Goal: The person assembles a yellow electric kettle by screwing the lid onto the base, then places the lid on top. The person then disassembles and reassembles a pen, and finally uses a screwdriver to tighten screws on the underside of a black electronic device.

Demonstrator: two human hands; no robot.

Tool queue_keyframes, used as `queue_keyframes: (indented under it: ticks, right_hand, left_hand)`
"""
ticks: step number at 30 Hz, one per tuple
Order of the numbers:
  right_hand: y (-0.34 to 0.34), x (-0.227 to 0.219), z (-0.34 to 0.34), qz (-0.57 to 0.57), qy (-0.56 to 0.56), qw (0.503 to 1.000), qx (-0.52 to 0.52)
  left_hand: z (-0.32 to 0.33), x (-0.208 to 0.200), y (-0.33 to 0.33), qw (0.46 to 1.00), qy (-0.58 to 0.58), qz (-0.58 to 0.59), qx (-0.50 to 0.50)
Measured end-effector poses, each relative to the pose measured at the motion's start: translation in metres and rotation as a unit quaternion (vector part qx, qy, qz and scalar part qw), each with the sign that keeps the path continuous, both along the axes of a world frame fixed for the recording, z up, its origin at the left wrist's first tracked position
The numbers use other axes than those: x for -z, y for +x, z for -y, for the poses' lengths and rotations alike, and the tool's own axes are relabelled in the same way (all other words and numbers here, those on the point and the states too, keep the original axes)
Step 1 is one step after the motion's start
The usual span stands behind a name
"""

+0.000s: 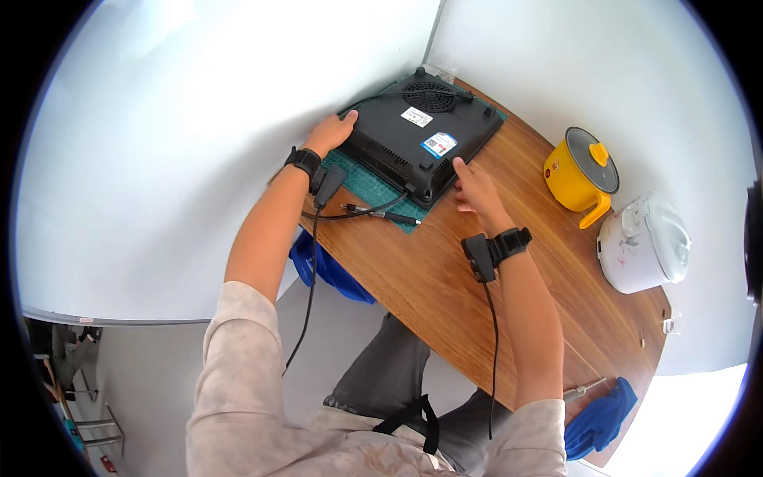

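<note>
A black induction cooktop lies upside down at the far end of the wooden table. Its underside shows a round fan grille, slotted vents, small feet and two stickers. My left hand grips its left edge, thumb on top and fingers mostly hidden below. On the near right edge, my right hand holds it with the thumb on top and the other fingers curled at the side. A green cutting mat is partly covered by the cooktop. The black power cord runs from its near side, across a black pen.
A yellow electric pot and a white rice cooker stand along the right wall. Near the table's right end are a screwdriver and a blue cloth. Something blue shows below the left table edge. White walls enclose the far corner.
</note>
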State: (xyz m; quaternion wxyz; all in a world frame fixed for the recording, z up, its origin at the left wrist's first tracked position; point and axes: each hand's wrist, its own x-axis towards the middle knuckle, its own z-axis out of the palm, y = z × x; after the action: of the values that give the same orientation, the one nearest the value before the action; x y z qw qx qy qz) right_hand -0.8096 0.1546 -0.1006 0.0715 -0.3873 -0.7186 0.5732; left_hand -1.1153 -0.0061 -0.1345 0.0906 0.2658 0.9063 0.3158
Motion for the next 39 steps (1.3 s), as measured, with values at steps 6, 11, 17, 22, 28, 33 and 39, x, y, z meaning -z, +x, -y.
queue_keyframes:
  ticks: [6, 11, 17, 22, 28, 33, 39]
  right_hand:
    - [-0.001, 0.021, 0.021, -0.030, 0.036, 0.998, 0.048]
    - [0.014, -0.008, 0.029, 0.034, 0.065, 0.997, -0.014]
    - [0.030, 0.027, 0.003, 0.070, 0.158, 0.985, -0.007]
    - [0.036, 0.009, -0.014, 0.043, 0.142, 0.989, 0.007]
    - [0.074, -0.007, -0.023, 0.054, 0.156, 0.986, 0.008]
    - [0.122, -0.029, 0.018, 0.055, 0.111, 0.992, 0.005]
    - [0.172, -0.055, 0.066, 0.079, 0.075, 0.994, 0.020]
  left_hand:
    - [0.009, -0.013, 0.006, 0.998, -0.008, 0.037, 0.056]
    - [0.001, -0.037, 0.033, 0.994, 0.061, 0.081, 0.051]
    - [-0.022, -0.040, 0.064, 0.986, -0.141, -0.038, 0.075]
    - [-0.032, -0.025, 0.056, 0.994, -0.073, -0.024, 0.075]
    - [-0.032, -0.044, 0.103, 0.995, -0.041, -0.002, 0.087]
    - [0.018, -0.048, 0.153, 0.994, -0.037, -0.038, 0.095]
    - [0.068, -0.073, 0.208, 0.955, -0.147, -0.250, 0.058]
